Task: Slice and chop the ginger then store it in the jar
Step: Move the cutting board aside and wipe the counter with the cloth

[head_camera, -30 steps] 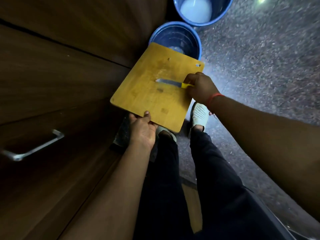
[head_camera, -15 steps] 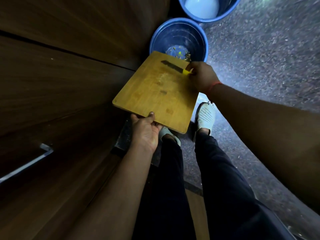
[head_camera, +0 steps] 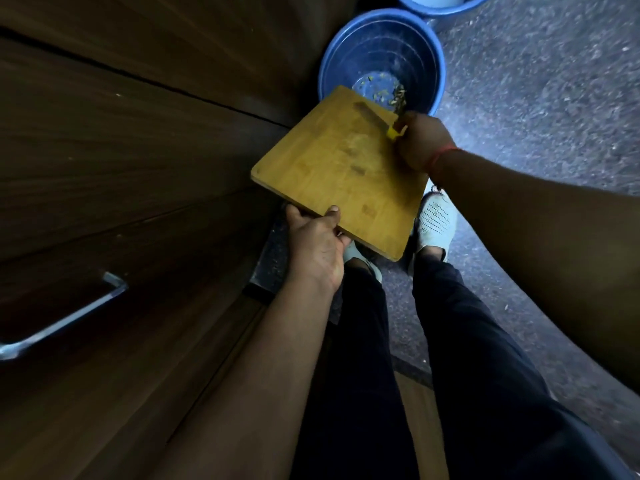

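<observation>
Head view: your left hand point(head_camera: 317, 244) grips the cutting board point(head_camera: 341, 168) by its near edge. Your right hand point(head_camera: 417, 142) clamps the knife point(head_camera: 375, 121), blade flat near the far edge, just before the blue bucket point(head_camera: 381, 57).

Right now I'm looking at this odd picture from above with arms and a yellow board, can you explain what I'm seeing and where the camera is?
There is no machine here. The camera sits on a person's head and looks down, so you see their own arms, dark trousers and white shoes. The left hand grips the near edge of a wooden cutting board, thumb on top, holding it tilted over a blue bucket on the speckled floor. The right hand holds a knife by its yellow handle, with the blade lying against the far part of the board. Small scraps lie at the bottom of the bucket. Brown wooden cabinets with a metal handle fill the left side. A second blue bucket peeks in at the top.
</observation>
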